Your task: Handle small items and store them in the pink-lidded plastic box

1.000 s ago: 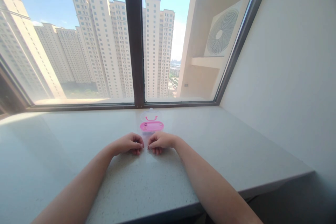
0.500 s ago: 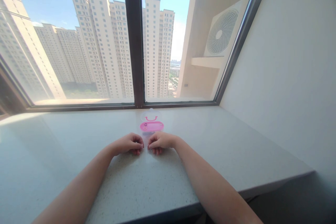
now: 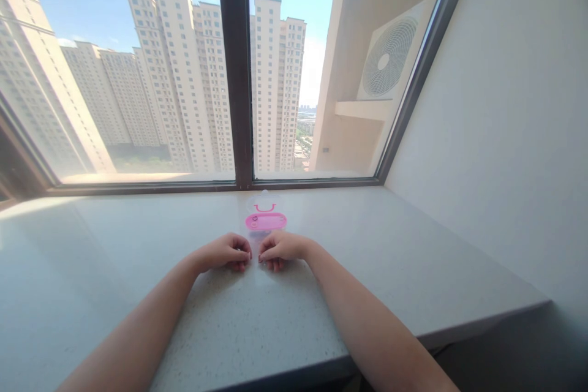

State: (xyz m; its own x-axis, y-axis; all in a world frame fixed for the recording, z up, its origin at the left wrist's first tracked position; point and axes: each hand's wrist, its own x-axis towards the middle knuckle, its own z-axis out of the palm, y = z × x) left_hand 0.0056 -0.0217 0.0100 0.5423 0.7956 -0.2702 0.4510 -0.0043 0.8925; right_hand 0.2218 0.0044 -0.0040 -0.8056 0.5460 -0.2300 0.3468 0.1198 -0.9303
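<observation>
Low over the pale speckled sill, my left hand (image 3: 231, 252) is closed, thumb and forefinger pinched together. Facing it a short gap away, my right hand (image 3: 279, 249) is closed in a similar pinch. Whatever the fingertips hold is too small to make out. Just behind both hands sits a small pink oval case (image 3: 267, 222) with a few small items in it. Its clear lid (image 3: 265, 201), with a pink handle, stands raised at the back. My hands partly hide the front of the case.
The speckled sill (image 3: 404, 245) runs up to a dark-framed window (image 3: 237, 73). A white wall (image 3: 514, 122) bounds the right side. The sill's front edge (image 3: 487, 318) slants across the lower right, above a dark space.
</observation>
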